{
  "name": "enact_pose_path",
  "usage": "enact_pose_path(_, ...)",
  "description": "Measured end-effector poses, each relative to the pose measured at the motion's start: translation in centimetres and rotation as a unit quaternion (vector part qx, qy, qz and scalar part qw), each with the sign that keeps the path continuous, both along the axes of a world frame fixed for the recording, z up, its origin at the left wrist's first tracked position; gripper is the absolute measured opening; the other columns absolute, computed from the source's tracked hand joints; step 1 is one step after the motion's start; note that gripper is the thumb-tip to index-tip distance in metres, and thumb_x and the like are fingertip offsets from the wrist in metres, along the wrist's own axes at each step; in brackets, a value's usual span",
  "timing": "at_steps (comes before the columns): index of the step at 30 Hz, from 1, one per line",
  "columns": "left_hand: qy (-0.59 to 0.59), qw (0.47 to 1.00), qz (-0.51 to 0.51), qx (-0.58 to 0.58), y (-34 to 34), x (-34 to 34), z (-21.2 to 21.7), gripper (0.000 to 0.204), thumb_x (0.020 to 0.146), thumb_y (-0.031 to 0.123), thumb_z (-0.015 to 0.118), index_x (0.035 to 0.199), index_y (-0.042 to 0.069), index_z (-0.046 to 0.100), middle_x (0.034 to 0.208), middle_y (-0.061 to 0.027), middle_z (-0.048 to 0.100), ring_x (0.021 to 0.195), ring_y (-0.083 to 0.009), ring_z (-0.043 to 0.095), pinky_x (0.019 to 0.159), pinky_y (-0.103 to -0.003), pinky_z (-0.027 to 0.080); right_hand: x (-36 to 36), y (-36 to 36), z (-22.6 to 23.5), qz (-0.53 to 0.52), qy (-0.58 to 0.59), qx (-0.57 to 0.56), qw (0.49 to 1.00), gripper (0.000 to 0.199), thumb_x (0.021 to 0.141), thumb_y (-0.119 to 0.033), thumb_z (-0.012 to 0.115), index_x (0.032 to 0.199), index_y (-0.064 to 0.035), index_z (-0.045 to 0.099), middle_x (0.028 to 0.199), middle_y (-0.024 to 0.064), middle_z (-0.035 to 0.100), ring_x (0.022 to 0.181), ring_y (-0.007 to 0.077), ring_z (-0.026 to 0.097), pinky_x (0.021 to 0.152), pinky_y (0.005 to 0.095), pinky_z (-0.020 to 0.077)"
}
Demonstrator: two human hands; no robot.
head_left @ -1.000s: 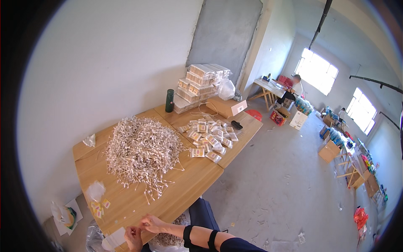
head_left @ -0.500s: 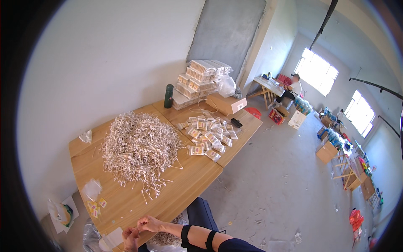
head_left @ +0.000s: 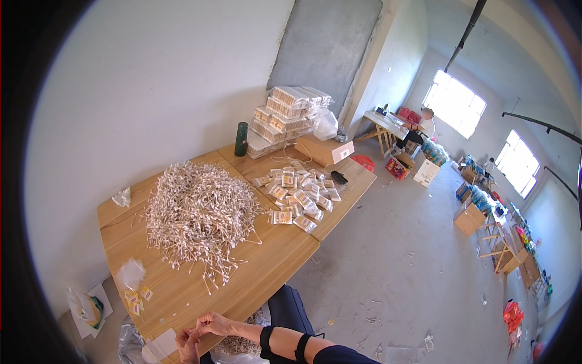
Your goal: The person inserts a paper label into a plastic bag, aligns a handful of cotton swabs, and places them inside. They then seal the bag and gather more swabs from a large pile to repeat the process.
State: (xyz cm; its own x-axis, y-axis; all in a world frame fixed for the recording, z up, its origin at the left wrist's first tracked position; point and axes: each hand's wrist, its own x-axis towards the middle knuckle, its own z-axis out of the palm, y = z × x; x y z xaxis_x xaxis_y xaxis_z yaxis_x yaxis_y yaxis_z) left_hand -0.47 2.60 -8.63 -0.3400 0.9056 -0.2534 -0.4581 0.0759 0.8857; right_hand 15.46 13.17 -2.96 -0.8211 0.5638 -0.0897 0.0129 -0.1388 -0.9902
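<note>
At the table's near edge, my right hand (head_left: 212, 323) and my left hand (head_left: 188, 346) meet, fingers closed and pinching together. What lies between the fingertips is too small to make out. A white sheet or card (head_left: 160, 346) lies beside my left hand on the table edge. Beyond my hands spreads a large loose heap of cotton swabs (head_left: 200, 218). Small yellow-and-white labels (head_left: 134, 302) and thin clear plastic bags (head_left: 130, 274) lie at the table's left. Several filled swab packets (head_left: 300, 197) form a pile to the right of the heap.
A stack of swab packs (head_left: 288, 118) and a dark green bottle (head_left: 241, 139) stand at the back by the wall. Near them are an open cardboard box (head_left: 318, 153) and a black object (head_left: 339, 178). A bag of swabs (head_left: 239, 346) sits below the table edge. Another person (head_left: 426, 124) sits far off.
My hands stay together in nearly the same place, with only a slight finger movement. The whole view has shifted a little.
</note>
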Motion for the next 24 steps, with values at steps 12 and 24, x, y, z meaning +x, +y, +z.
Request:
enact_pose_path(12, 0.007, 1.0, 0.005, 0.007, 0.0, 0.0, -0.2, 0.012, 0.08, 0.006, 0.068, 0.081, 0.007, 0.056, 0.069, -0.0006, 0.059, 0.055, -0.0076, 0.051, 0.05, -0.02, 0.039, 0.1, -0.1, 0.0, 0.005, -0.003, -0.018, 1.0, 0.007, 0.082, -0.008, 0.064, 0.078, -0.0033, 0.065, 0.071, -0.0018, 0.062, 0.07, 0.0036, 0.054, 0.066, 0.0209, 0.043)
enact_pose_path(24, 0.012, 1.0, 0.006, 0.009, 0.0, 0.2, 0.5, 0.012, 0.08, 0.006, 0.068, 0.081, 0.006, 0.057, 0.071, -0.0005, 0.059, 0.056, -0.008, 0.053, 0.051, -0.019, 0.041, 0.2, -0.2, 0.1, -0.009, -0.002, -0.001, 1.0, 0.006, 0.082, -0.007, 0.063, 0.078, -0.0028, 0.065, 0.07, -0.0026, 0.061, 0.069, 0.0037, 0.053, 0.065, 0.021, 0.0428)
